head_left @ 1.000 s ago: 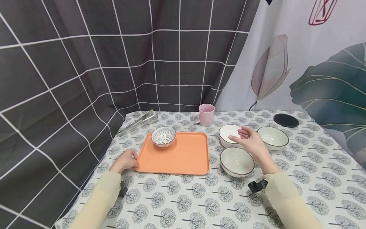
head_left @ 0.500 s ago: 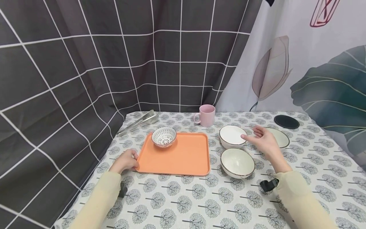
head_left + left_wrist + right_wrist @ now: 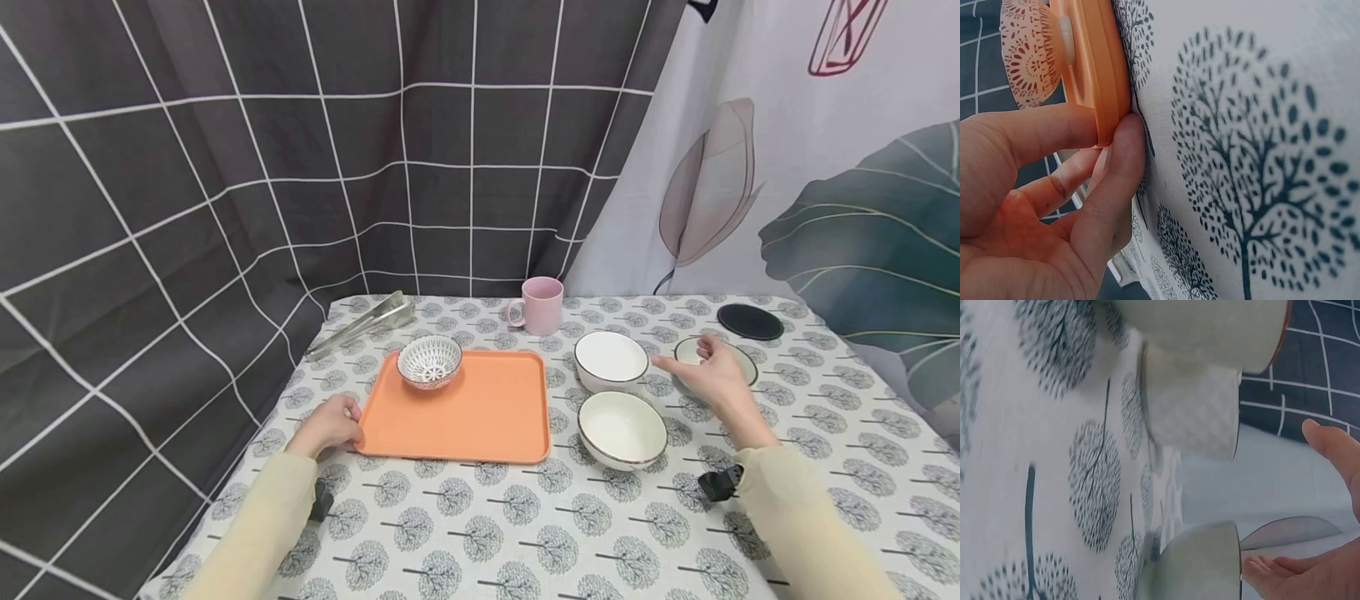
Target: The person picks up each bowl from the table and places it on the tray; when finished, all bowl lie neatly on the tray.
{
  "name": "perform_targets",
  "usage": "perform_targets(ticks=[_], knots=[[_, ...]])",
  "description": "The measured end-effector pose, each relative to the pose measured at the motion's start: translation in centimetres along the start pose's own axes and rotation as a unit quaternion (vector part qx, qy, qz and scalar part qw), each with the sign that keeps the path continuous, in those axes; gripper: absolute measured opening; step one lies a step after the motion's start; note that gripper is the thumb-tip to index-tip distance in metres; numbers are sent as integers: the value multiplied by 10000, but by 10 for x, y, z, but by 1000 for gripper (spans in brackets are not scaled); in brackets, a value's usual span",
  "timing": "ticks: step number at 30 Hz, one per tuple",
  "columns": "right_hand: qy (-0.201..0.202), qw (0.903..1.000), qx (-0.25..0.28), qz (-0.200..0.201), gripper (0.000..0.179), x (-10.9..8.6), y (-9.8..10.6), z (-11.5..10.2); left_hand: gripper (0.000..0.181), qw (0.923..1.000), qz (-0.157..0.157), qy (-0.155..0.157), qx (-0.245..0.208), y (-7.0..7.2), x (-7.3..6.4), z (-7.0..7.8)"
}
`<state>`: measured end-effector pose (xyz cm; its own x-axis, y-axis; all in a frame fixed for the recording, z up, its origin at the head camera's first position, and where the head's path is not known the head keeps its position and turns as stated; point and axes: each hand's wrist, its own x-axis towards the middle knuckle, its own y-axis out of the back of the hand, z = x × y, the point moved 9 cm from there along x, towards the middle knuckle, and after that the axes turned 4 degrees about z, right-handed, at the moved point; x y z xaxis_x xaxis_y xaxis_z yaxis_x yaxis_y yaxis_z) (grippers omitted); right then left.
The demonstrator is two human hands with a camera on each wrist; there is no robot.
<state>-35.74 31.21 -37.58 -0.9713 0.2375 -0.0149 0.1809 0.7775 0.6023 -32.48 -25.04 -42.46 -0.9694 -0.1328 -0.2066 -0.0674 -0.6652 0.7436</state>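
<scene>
My left hand pinches the near left corner of an orange tray; in the left wrist view the thumb and a finger lie on either side of its rim. A small patterned bowl stands on the tray's far left part. My right hand, thumb spread from the fingers, hovers over a pale green bowl at the right and partly hides it. Its fingertips are close to that bowl's rim; I cannot tell if they touch. Nothing is in that hand.
Left of the right hand stand a white bowl and, nearer, another pale green bowl. A pink mug, metal tongs and a black round disc lie farther back on the tree-print tablecloth.
My right hand has moved right, from over the white bowl to over the right pale green bowl. The left hand and the tray have stayed in place.
</scene>
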Motion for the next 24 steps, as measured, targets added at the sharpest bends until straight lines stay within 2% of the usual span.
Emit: perform_targets(ticks=[6, 13, 20, 24], knots=[[-19, 9969, -737, 266, 119, 4, 14, 8, 25, 10000, 23, -12, 67, 0, 1, -1], [-125, 9973, -617, 379, 125, 8, 23, 24, 27, 10000, 3, -13, 36, 2, 1, -1], [-105, 9934, -893, 712, 137, 12, 31, 35, 27, 10000, 23, 43, 10, 0, 0, -1], [-175, 9925, -979, 711, 141, 16, 33, 39, 26, 10000, 57, 55, 31, 0, -1, -2]])
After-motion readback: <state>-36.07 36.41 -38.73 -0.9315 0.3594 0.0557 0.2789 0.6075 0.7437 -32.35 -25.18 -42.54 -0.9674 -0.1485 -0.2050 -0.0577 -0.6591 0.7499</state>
